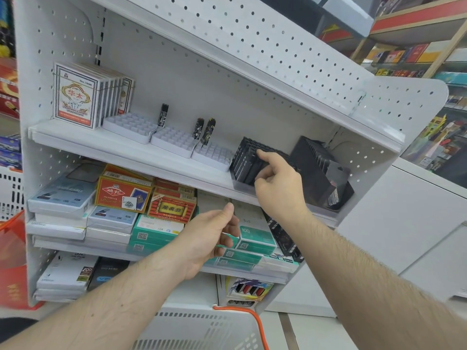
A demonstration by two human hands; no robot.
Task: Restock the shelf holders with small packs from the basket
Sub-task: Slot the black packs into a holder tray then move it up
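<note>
Right hand (276,184) hides part of black packs (246,160).

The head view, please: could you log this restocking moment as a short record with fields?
right hand: fingers on the black packs in the left black holder
left hand: below the shelf, fingers loosely curled, seems empty
right black holder: slots mostly empty
white slotted trays: three lighters standing
basket: white, orange handle, contents unseen

Small shop — white pegboard shelving (252,46) stocked with boxed playing cards (75,94), plastic basket (202,329) below.
</note>
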